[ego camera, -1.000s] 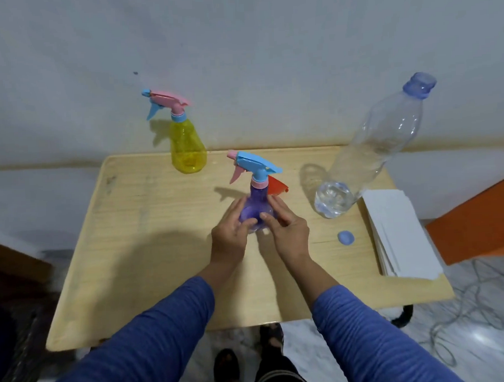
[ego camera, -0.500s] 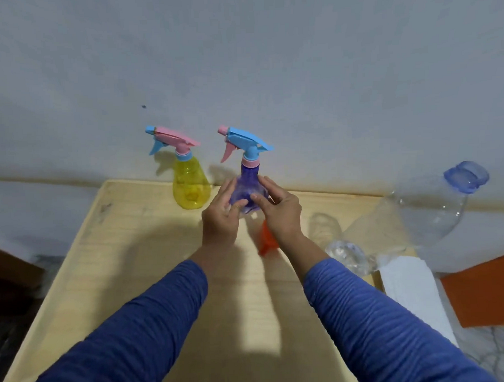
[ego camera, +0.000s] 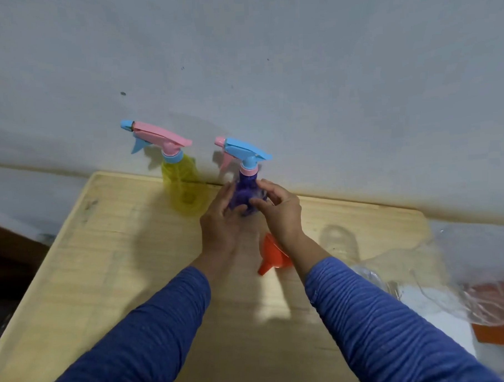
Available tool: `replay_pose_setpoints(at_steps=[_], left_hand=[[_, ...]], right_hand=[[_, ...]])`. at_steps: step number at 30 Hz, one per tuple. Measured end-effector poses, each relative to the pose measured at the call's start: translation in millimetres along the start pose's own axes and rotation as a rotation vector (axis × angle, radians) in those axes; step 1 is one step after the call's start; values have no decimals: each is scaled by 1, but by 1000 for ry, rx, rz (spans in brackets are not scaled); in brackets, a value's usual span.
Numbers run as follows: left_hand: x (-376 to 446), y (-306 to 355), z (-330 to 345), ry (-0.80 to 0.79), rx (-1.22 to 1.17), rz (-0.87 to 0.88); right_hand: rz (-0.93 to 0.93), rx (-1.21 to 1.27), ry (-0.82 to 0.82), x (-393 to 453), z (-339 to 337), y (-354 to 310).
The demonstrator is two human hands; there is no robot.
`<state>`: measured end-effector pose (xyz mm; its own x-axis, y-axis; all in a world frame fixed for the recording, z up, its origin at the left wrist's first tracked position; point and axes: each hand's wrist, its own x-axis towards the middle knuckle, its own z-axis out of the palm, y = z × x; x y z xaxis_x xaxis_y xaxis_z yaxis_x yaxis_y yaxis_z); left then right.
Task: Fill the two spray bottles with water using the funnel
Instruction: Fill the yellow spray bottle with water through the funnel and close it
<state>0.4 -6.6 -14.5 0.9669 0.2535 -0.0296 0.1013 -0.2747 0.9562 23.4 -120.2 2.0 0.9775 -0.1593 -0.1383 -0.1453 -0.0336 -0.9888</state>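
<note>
Purple bottle [ego camera: 245,195] at 12 o'clock on the tabletop [ego camera: 109,254], beside the yellow bottle [ego camera: 181,188].
Your left hand [ego camera: 221,221] and right hand [ego camera: 280,214] clasped its body; you needed to set it upright, funnel [ego camera: 269,256] lying at 5 o'clock.

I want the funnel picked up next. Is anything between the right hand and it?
Nothing visible blocks it. The orange funnel lies on the table just under the right wrist, while the right hand holds the purple spray bottle.

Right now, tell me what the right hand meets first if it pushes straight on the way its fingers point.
The right hand already touches the purple spray bottle; pushing on, probably the left hand opposite.
</note>
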Motion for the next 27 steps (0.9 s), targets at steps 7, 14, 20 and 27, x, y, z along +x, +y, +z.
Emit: replay_pose_setpoints(at_steps=[7,14,20,27], left_hand=[[0,-5,1,21,-103,33],[2,-14,-3,-6,-66,52],[4,-6,-15,-112,67,-46],[7,17,-45,-277,451,-53]], right_hand=[[-22,-129,-25,7,0,10],[-74,-271,-92,9,-1,10],[-63,-626,-129,1,-2,-9],[155,-1202,-241,-9,8,-48]])
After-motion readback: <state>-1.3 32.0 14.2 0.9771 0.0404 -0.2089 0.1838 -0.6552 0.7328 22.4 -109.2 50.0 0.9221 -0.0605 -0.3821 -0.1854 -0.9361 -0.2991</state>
